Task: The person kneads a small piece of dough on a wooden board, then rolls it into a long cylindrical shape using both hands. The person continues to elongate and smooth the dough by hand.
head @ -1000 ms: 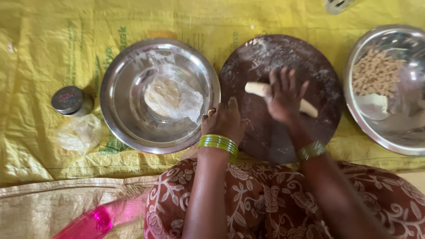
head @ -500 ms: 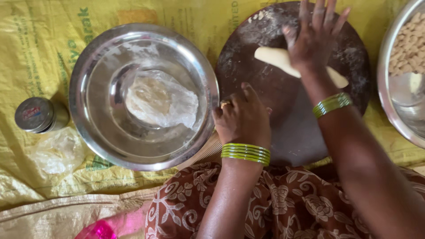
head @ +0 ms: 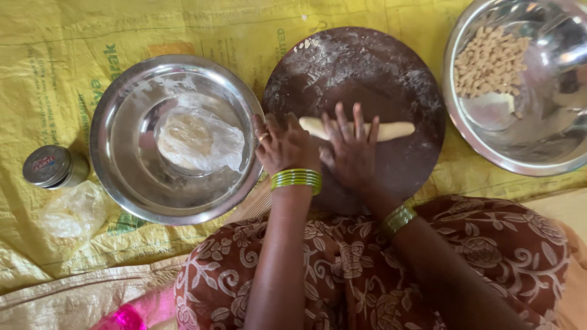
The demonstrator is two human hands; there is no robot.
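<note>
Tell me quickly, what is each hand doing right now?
Left hand: fingers curled, resting at the dough roll's left end.
Right hand: open, fingers spread, pressing flat on the dough roll.

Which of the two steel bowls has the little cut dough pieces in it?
The steel bowl at the right, beside the round board. The left bowl holds only a plastic-wrapped lump.

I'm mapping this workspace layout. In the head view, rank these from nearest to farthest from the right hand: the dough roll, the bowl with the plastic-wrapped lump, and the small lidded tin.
1. dough roll: directly under the right hand, on the round dark board.
2. bowl with the plastic-wrapped lump: to the left, beyond the left hand.
3. small lidded tin: far left, on the yellow sheet.
</note>
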